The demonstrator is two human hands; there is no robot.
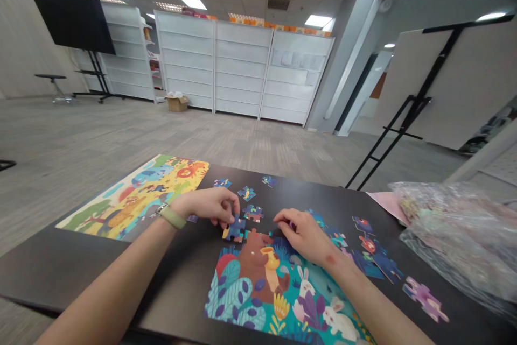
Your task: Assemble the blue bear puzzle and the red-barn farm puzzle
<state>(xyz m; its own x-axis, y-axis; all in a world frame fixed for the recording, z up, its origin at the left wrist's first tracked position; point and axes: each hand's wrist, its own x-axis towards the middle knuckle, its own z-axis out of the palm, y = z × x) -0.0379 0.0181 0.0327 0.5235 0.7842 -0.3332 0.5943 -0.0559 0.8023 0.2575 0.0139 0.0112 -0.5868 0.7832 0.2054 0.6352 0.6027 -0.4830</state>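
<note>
In the head view, a partly assembled jigsaw puzzle [252, 286] with a bear and white rabbits lies on the dark table in front of me. My left hand [221, 208], wearing a watch with a pale green strap [173, 217], pinches a blue puzzle piece [234, 229] at the puzzle's upper left edge, beside the bear's head. My right hand [302, 234] rests over the puzzle's upper edge, its fingers curled and closed. Whatever is under those fingertips is hidden. Just beyond my left fingers lies a loose piece with red and blue [253, 212].
A finished yellow animal puzzle [133, 194] lies at the left. Loose pieces [247, 193] are scattered at the back, and joined pieces [377, 259] lie to the right. Crumpled clear plastic bags [456, 248] cover the table's right side. A stand with a board [420, 97] is behind.
</note>
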